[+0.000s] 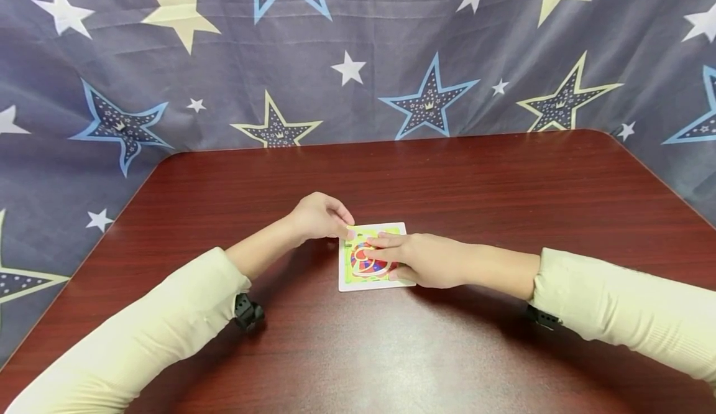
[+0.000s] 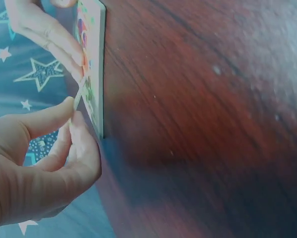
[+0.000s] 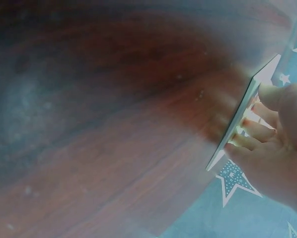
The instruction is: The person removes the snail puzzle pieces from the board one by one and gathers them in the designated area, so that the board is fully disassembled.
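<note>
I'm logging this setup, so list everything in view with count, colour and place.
Table: 1, dark reddish brown, middle and foreground
Board: 1, white border, multicoloured picture, on the table
Thin piece: 1, pale edge, at the board's far left corner
Starry cloth: 1, greyish blue, behind the table
Sleeves: 2, cream, on both arms
Wrist devices: 2, black, one at each sleeve's end
Left hand: 1, bare, pinching the thin piece
Right hand: 1, bare, resting on the board

We note one square picture board (image 1: 365, 270), white-rimmed, yellow-green with red and blue, flat on the desk (image 1: 313, 345); thin piece (image 2: 79, 95) tilted at one corner.
</note>
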`<control>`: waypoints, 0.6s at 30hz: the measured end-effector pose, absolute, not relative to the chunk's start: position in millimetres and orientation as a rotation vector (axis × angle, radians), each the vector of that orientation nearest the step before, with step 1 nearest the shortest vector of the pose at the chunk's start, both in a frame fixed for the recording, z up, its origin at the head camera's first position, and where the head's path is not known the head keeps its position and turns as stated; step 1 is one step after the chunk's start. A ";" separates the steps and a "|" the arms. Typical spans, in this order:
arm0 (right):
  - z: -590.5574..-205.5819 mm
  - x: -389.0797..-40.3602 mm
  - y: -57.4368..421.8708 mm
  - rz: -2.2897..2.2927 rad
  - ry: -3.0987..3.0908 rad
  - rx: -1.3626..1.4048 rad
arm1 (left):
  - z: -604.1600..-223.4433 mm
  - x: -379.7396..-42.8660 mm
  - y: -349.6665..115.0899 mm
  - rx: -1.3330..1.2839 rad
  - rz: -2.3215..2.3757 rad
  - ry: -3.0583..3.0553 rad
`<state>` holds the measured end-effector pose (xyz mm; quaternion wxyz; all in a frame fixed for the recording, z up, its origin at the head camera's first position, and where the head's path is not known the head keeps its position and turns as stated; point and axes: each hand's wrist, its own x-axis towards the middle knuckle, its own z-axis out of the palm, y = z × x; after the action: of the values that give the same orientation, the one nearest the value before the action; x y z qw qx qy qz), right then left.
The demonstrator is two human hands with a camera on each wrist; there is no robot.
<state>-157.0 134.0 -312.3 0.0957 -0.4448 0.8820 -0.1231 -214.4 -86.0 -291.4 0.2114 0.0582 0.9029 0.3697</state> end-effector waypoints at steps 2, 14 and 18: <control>-312.0 -156.7 134.0 -0.365 2.612 -1.316 | -290.0 -214.4 -86.0 0.106 1.095 2.444; -314.1 -156.9 134.8 -0.383 2.614 -1.325 | -294.2 -213.2 -81.1 0.029 1.210 2.406; -313.7 -157.0 135.0 -0.379 2.617 -1.331 | -294.2 -213.2 -82.1 0.009 1.229 2.401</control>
<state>-157.0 135.0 -313.7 0.0906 -0.4477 0.8804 -0.1275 -213.2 -82.1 -294.2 0.2201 0.0032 0.8683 0.4446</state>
